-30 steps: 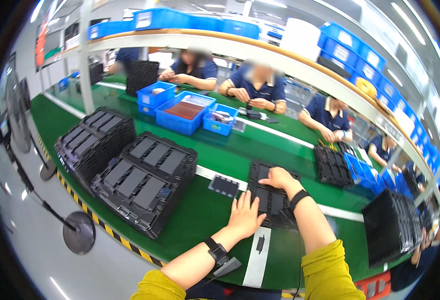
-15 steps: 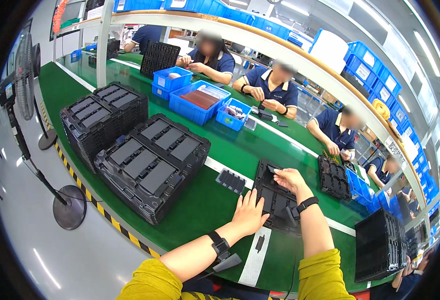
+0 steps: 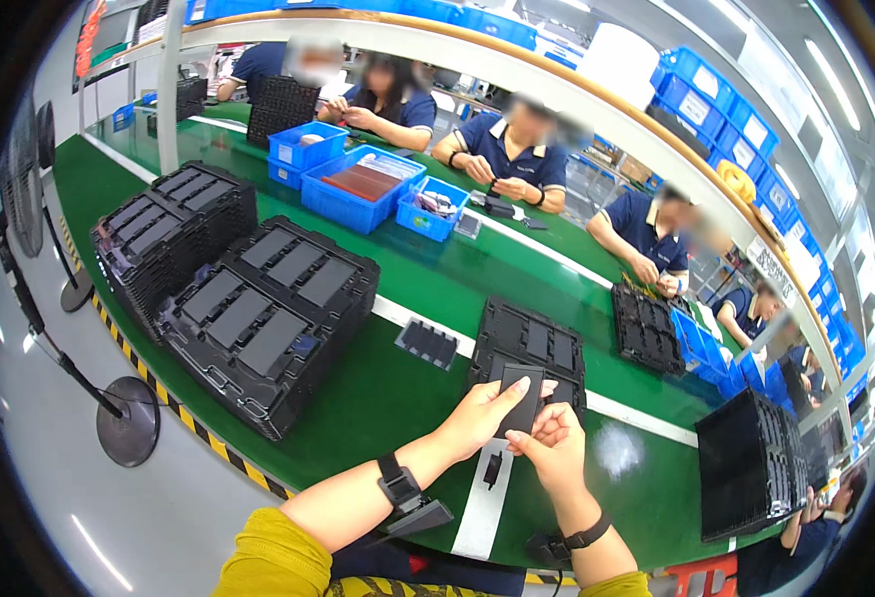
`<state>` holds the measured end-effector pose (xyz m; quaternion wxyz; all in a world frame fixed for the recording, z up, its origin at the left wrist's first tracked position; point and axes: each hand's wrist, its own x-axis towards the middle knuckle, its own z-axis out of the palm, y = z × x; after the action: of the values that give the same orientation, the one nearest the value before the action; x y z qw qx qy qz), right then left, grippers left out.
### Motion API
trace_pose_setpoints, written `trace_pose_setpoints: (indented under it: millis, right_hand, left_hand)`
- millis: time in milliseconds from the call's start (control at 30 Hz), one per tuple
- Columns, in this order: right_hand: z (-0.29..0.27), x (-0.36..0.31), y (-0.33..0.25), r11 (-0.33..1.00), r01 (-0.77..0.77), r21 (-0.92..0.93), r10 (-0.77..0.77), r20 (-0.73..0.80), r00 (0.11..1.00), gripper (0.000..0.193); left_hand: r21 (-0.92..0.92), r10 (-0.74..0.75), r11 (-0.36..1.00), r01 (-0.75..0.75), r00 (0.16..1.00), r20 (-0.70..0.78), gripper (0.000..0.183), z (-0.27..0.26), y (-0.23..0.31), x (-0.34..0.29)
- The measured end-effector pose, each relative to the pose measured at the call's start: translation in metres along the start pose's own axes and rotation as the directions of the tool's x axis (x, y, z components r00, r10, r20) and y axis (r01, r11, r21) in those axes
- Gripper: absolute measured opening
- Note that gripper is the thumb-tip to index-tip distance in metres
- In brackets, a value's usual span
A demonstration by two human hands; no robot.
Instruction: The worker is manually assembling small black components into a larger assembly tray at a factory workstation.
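Note:
A flat, dark rectangular panel (image 3: pixel 522 398) is held tilted above the near edge of a black moulded tray (image 3: pixel 529 333). My left hand (image 3: pixel 479 416) grips it from the left, thumb lying across its face and fingertips showing past the far side. At its lower right corner, my right hand (image 3: pixel 555 446) has curled fingers closed on the edge. Several recessed slots show in the tray, its near part covered by my hands. Below them, a small black part (image 3: pixel 493 470) lies on a white strip of the green table.
A small grey ribbed tray (image 3: pixel 428 343) lies left of my hands. Stacked black trays holding grey panels (image 3: pixel 273 308) stand further left, and another black stack (image 3: pixel 751 478) at the right. Blue bins (image 3: pixel 363 189) and co-workers (image 3: pixel 517 149) line the far side.
My right hand has drawn back from the tray toward me with the panel. My left hand has lifted off the tray's edge and taken hold of the panel too. The view has shifted slightly.

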<state>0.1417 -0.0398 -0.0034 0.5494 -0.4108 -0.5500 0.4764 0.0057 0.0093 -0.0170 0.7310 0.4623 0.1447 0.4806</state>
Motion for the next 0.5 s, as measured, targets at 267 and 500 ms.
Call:
trace_pose_setpoints:
  millis: [267, 500]
  right_hand:
    - [-0.008, -0.019, 0.011, 0.993, -0.099, -0.071, 0.111, 0.188, 0.976, 0.022]
    - [-0.02, -0.034, 0.01, 0.963, -0.111, -0.245, 0.139, 0.099, 0.985, 0.022]
  left_hand:
    - [0.124, -0.239, 0.967, 0.221, 0.959, 0.153, 0.048, 0.012, 0.001, -0.013]
    - [-0.164, -0.346, 0.908, 0.384, 0.912, 0.222, 0.068, 0.021, -0.006, -0.01]
